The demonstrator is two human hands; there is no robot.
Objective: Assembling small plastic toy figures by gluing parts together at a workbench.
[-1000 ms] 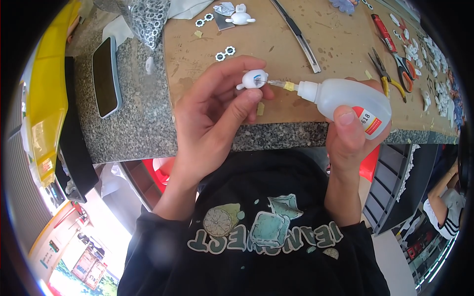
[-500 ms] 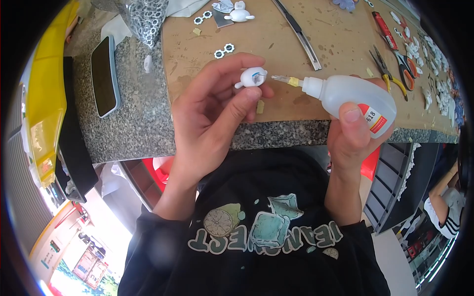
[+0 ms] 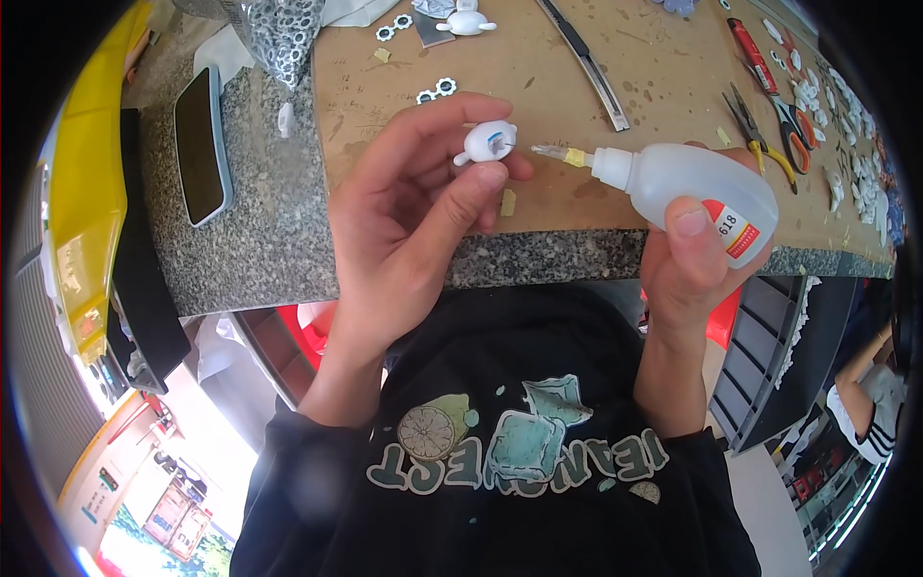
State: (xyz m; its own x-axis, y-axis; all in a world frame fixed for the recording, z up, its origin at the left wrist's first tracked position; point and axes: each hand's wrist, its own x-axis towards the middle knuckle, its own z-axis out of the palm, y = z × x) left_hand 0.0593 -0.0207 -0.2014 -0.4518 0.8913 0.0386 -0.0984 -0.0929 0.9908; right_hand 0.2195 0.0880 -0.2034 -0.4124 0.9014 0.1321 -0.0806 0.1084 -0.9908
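Between the thumb and fingers of my left hand (image 3: 409,212) is a small white plastic figure part (image 3: 488,142), rounded with short nubs. An opening in it shows something blue inside. My right hand (image 3: 697,255) grips a translucent glue bottle (image 3: 687,183) with a red and yellow label, tilted nearly level. Its thin clear nozzle tip (image 3: 553,152), wrapped with yellow tape, points left at the part and stays a small gap away from it. Beyond my left hand lies a black-and-white flower-shaped glasses piece (image 3: 437,91) on the brown work sheet (image 3: 615,192).
A similar white figure (image 3: 466,19) and a knife-like black and silver tool (image 3: 586,62) lie at the back. Pliers (image 3: 760,139), orange-handled scissors (image 3: 795,135) and white parts (image 3: 865,183) are on the right. A phone (image 3: 202,149) and a bag of rings (image 3: 279,43) are left.
The bottle has shifted slightly right, its tip a little farther from the part. My left hand has tilted the part slightly and moved a little to the left and away from me.
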